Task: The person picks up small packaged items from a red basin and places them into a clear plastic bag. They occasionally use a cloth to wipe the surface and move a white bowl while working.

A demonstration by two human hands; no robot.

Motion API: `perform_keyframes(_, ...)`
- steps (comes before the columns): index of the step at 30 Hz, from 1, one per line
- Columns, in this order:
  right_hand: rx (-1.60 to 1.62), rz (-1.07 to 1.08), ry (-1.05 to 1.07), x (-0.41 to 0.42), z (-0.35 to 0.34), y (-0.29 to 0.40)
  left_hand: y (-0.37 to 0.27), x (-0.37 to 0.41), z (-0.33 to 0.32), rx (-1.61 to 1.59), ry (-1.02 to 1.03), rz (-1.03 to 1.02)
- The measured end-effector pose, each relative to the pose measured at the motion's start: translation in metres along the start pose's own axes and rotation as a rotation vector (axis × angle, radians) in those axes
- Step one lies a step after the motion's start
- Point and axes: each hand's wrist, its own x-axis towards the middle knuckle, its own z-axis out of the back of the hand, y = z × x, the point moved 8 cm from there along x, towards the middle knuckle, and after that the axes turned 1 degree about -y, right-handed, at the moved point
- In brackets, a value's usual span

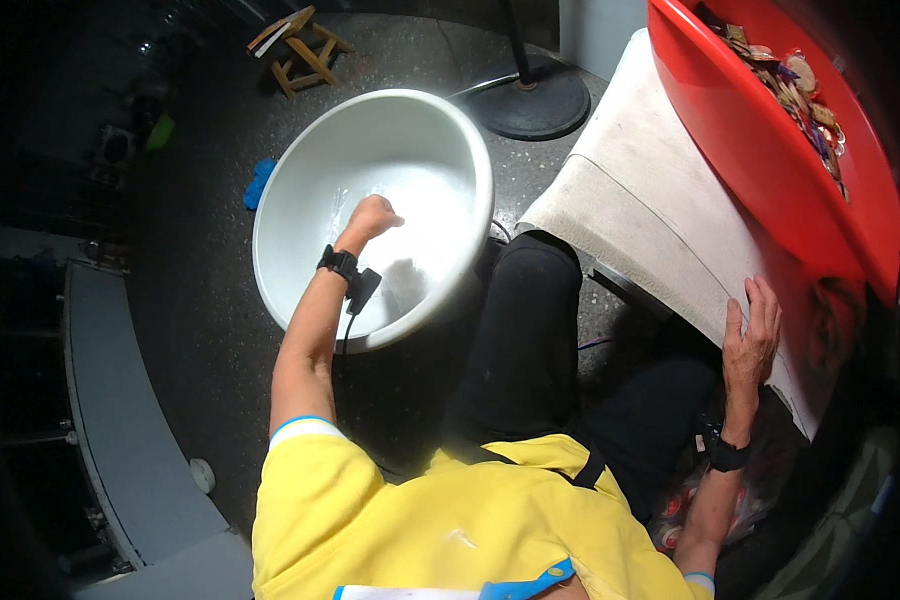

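Observation:
My left hand (373, 217) is over the inside of a large white plastic tub (292, 172), its fingers curled. Whether anything is inside the curl is hidden. A bright patch of light falls on the tub's floor beside the hand. My right hand (750, 334) rests flat near the edge of a white covered tabletop (630, 172), thumb apart from the fingers, with nothing in it. On that tabletop stands a big red plastic tub (727, 120), holding a pile of small wrapped items (802, 90).
A wooden stool (311, 56) stands at the back, with flat items on top. Behind the white tub is a round black stand base (536, 101). A blue item (259, 184) lies on the dark floor. Under my right forearm is a clear bag (675, 517) with red-and-white things.

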Motion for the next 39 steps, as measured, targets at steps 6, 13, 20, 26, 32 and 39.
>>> perform_keyframes(6, -0.066, 0.025, -0.006, 0.0, 0.001, 0.003, 0.018, 0.026, -0.047, 0.252, -0.009, -0.019)
perform_keyframes(13, -0.127, 0.009, -0.002, 0.001, 0.004, 0.007, 0.027, 0.03, -0.079, 0.301, -0.098, -0.113)
perform_keyframes(20, -0.121, -0.004, -0.007, 0.003, 0.007, 0.009, 0.027, 0.025, -0.078, 0.286, -0.211, -0.152)
perform_keyframes(26, -0.116, -0.008, -0.014, 0.002, 0.006, 0.006, 0.021, 0.017, -0.027, 0.259, -0.311, -0.103)
perform_keyframes(32, -0.134, -0.037, 0.001, 0.001, 0.006, 0.009, -0.002, -0.023, 0.054, -0.484, -0.277, -0.186)
perform_keyframes(39, 0.038, -0.031, -0.053, 0.002, 0.014, 0.009, -0.158, -0.139, 0.147, -0.854, -0.243, -0.461)
